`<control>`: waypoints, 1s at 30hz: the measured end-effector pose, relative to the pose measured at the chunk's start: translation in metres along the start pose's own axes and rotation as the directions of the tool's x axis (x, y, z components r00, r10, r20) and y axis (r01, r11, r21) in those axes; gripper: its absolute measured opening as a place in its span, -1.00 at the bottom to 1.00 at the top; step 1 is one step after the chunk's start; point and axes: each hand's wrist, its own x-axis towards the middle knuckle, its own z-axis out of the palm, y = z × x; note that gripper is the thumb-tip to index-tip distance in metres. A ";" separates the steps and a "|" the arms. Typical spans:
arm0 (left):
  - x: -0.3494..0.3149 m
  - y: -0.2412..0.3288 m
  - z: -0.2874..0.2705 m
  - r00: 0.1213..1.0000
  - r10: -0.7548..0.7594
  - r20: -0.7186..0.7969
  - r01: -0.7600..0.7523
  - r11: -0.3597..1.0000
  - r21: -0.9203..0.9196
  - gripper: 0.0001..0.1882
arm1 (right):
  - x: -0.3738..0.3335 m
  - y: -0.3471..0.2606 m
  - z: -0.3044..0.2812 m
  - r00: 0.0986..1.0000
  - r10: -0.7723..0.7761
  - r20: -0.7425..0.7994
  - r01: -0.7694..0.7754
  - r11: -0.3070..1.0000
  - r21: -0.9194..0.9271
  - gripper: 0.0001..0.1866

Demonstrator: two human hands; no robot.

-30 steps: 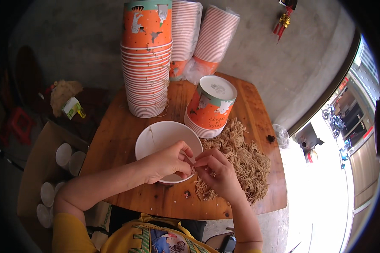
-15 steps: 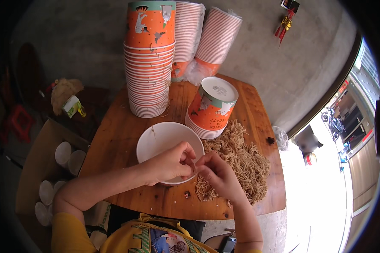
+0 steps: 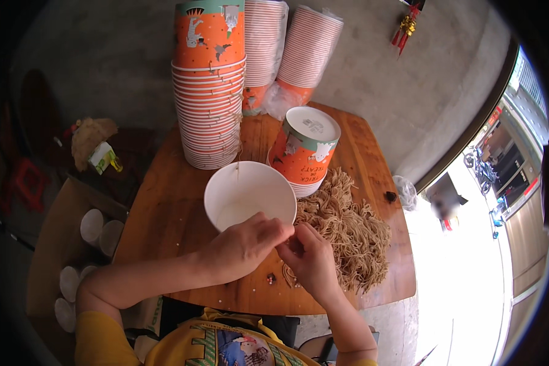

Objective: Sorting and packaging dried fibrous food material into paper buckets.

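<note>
A paper bucket with a white inside (image 3: 238,198) stands mouth up and tilted toward me on the table, a bit of thin cord (image 3: 238,168) at its far rim. My left hand (image 3: 245,245) is closed by its near right rim, fingers pinched. Close against it, my right hand (image 3: 311,259) is closed too, thumb and fingertips together. Whatever lies between the fingertips is too small or hidden to make out. A heap of tan cords (image 3: 354,238) lies just right of my right hand. Behind it stand upside-down orange buckets (image 3: 302,161), nested together.
A tall stack of nested buckets (image 3: 207,116) rises at the back left of the wooden table (image 3: 165,226), with bagged stacks (image 3: 308,49) behind. A cardboard box (image 3: 58,238) holding white cups (image 3: 92,226) sits on the left. A bright doorway opens on the right.
Both hands have shifted slightly, and my left hand now turns its back more upward. The bucket's mouth sits a little farther up the view, partly because the whole view shifted.
</note>
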 end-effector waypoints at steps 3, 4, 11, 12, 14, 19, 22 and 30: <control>0.000 -0.008 -0.004 0.972 0.224 0.076 -0.235 0.950 0.205 -0.61 | 0.002 0.003 0.002 0.997 -0.062 -0.040 0.064 0.996 0.060 -0.80; 0.002 -0.009 -0.005 0.971 0.226 0.077 -0.237 0.950 0.201 -0.61 | 0.002 0.006 0.002 0.997 -0.059 -0.043 0.061 0.996 0.058 -0.80; 0.011 -0.009 -0.008 0.998 0.029 -0.062 -0.036 0.991 -0.129 -0.57 | 0.009 0.004 0.001 0.996 -0.086 -0.019 0.087 0.990 0.112 -0.74; 0.010 -0.010 -0.008 0.993 -0.115 -0.016 0.107 0.958 -0.265 -0.56 | 0.009 0.004 0.000 0.998 -0.057 0.009 0.056 0.992 0.109 -0.74; 0.011 -0.015 -0.007 0.971 -0.236 0.032 0.227 0.878 -0.422 -0.58 | 0.010 0.002 -0.001 0.999 -0.046 0.012 0.044 0.989 0.140 -0.77; 0.010 -0.014 -0.009 0.998 -0.064 0.002 0.062 0.967 -0.245 -0.59 | 0.009 0.007 0.005 0.999 -0.014 -0.036 0.021 0.978 0.209 -0.86; 0.010 -0.013 -0.010 0.999 -0.025 0.026 0.031 0.963 -0.266 -0.60 | 0.007 0.009 0.007 0.998 0.018 -0.053 -0.003 0.963 0.269 -0.89; -0.001 -0.008 -0.021 0.962 -0.261 0.076 0.271 0.941 -0.204 -0.66 | 0.004 0.007 0.010 0.995 0.084 -0.051 -0.074 0.983 0.169 -0.91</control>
